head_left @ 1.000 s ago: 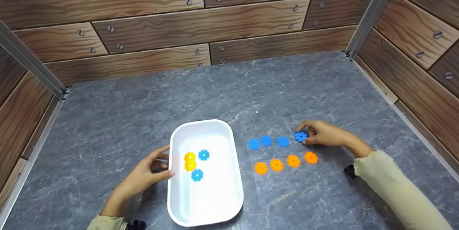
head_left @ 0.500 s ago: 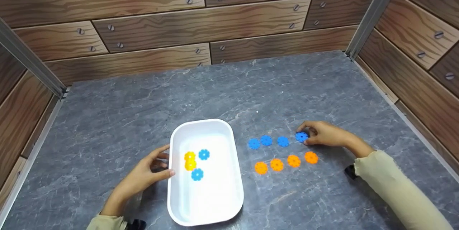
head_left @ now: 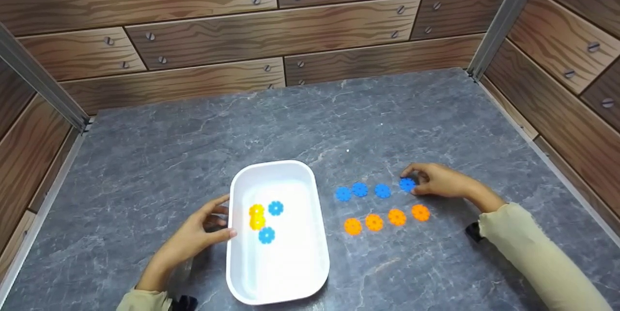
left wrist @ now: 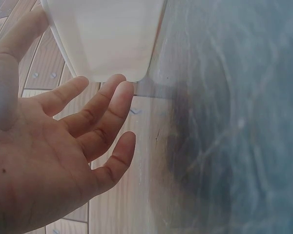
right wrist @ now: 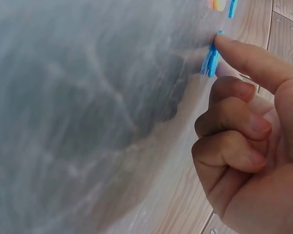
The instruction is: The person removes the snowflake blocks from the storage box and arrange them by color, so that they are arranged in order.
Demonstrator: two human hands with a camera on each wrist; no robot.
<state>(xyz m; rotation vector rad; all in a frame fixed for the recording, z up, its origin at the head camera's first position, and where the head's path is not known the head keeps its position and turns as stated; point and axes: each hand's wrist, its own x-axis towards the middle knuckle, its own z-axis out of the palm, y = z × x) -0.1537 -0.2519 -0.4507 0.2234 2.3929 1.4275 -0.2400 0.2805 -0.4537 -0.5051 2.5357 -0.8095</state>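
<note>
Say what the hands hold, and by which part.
Right hand: the rightmost blue disc, pinched at its edge. Left hand: touching the left side of the white tray, no clear grip.

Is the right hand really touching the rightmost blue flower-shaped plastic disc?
Touching. The right wrist view shows the right hand against the blue flower-shaped plastic disc, thumb tip on its edge.

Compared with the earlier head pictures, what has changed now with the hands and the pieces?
Nothing has visibly moved, and neither hand has taken or released anything. The right hand still holds the rightmost blue piece; the left hand still touches the tray. The orange pieces stay as they were.
</note>
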